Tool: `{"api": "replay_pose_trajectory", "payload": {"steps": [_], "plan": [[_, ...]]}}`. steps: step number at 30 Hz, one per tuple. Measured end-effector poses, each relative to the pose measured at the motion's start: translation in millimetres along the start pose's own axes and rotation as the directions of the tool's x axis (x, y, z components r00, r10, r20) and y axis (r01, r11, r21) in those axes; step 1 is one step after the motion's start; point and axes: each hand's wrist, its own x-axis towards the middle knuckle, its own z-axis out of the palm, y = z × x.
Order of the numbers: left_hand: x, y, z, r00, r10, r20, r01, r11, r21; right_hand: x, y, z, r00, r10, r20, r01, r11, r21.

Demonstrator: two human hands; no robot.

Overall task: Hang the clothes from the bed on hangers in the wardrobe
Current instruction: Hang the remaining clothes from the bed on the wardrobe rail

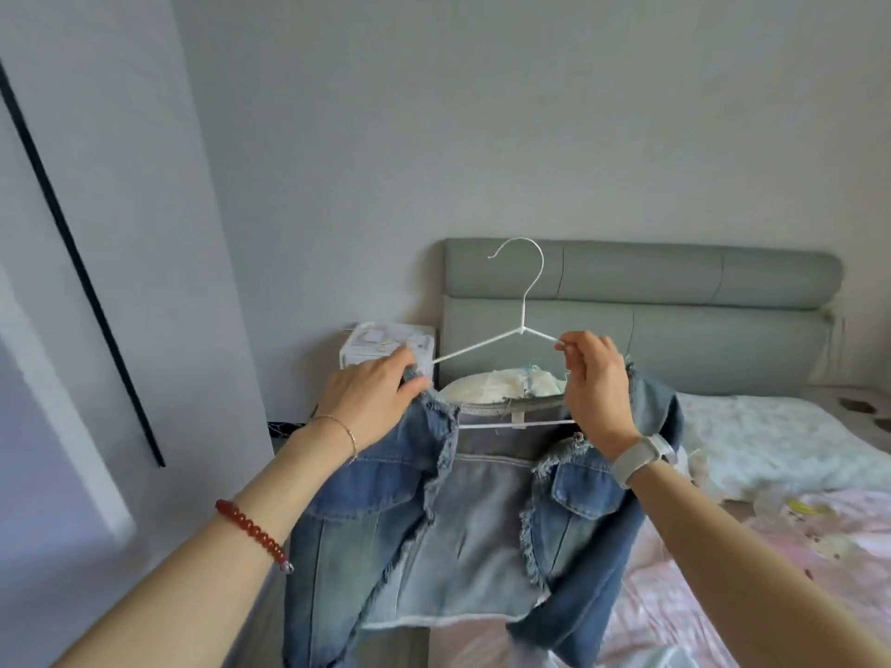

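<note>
Both hands at frame centre: left hand (373,395) grips denim jacket (434,532) shoulder, right hand (595,385) pinches white wire hanger (518,330) arm.

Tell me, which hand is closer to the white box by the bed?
Left. The left hand sits just in front of the white box; the right hand is farther right, holding the hanger.

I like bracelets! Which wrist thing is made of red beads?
The red bead bracelet on the left forearm. The thin gold chain sits nearer that hand, and the white band is on the right wrist.
</note>
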Motion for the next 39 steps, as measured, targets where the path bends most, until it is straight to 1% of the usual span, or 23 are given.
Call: {"api": "replay_pose_trajectory", "payload": {"steps": [2, 3, 6, 8, 10, 14, 15, 17, 19, 21, 24, 26, 29, 31, 33, 35, 37, 39], "plan": [[-21, 1, -10, 0.996, 0.022, 0.083, -0.019, 0.999, -0.041, -15, -10, -4, 1.000, 0.002, -0.009, -0.002, 1.000, -0.015], [-31, 2, -14, 0.996, 0.031, 0.086, -0.024, 0.996, -0.081, -20, -15, -6, 1.000, 0.002, -0.029, -0.003, 1.000, -0.029], [-66, 12, -26, 0.999, 0.051, 0.000, -0.050, 0.973, -0.224, -31, -35, -15, 0.993, 0.019, -0.121, -0.027, 0.997, -0.066], [-93, 10, -30, 0.999, 0.022, -0.039, -0.033, 0.954, -0.299, -40, -52, -17, 0.992, 0.004, -0.126, -0.014, 0.997, -0.078], [-123, -1, -29, 0.999, -0.040, -0.014, 0.034, 0.943, -0.330, -60, -71, -15, 0.998, -0.021, -0.059, 0.016, 0.997, -0.076], [-195, -36, -12, 0.987, -0.105, 0.120, 0.138, 0.938, -0.317, -123, -108, 4, 0.993, -0.091, 0.074, 0.094, 0.995, -0.026], [-211, -43, -11, 0.982, -0.118, 0.146, 0.160, 0.933, -0.322, -140, -118, 10, 0.991, -0.084, 0.106, 0.086, 0.996, -0.012], [-241, -57, -11, 0.974, -0.165, 0.155, 0.207, 0.926, -0.316, -171, -135, 22, 0.985, -0.049, 0.168, 0.047, 0.999, 0.017], [-273, -75, -19, 0.958, -0.229, 0.170, 0.268, 0.926, -0.265, -199, -150, 34, 0.963, -0.065, 0.261, 0.049, 0.996, 0.069], [-310, -97, -28, 0.935, -0.285, 0.211, 0.328, 0.920, -0.213, -228, -168, 45, 0.916, -0.139, 0.377, 0.087, 0.984, 0.154], [-373, -129, -41, 0.888, -0.405, 0.219, 0.443, 0.881, -0.165, -267, -200, 65, 0.819, -0.266, 0.508, 0.145, 0.953, 0.266], [-414, -145, -51, 0.843, -0.506, 0.181, 0.527, 0.844, -0.096, -287, -222, 81, 0.783, -0.297, 0.546, 0.175, 0.948, 0.265], [-465, -165, -70, 0.766, -0.642, 0.042, 0.643, 0.766, -0.023, -313, -258, 105, 0.802, -0.210, 0.559, 0.120, 0.974, 0.194], [-491, -175, -82, 0.712, -0.698, -0.072, 0.700, 0.714, 0.005, -330, -289, 120, 0.786, -0.161, 0.597, 0.065, 0.982, 0.179], [-514, -183, -93, 0.661, -0.732, -0.166, 0.744, 0.668, 0.012, -343, -325, 135, 0.727, -0.120, 0.676, 0.036, 0.990, 0.137], [-535, -188, -105, 0.593, -0.773, -0.227, 0.795, 0.606, 0.015, -348, -363, 150, 0.633, -0.078, 0.771, 0.009, 0.996, 0.093], [-556, -194, -114, 0.541, -0.789, -0.290, 0.830, 0.558, 0.030, -349, -396, 165, 0.564, -0.091, 0.821, -0.060, 0.987, 0.150], [-576, -198, -122, 0.463, -0.812, -0.354, 0.874, 0.485, 0.032, -350, -423, 180, 0.501, -0.130, 0.856, -0.216, 0.939, 0.269]]}}
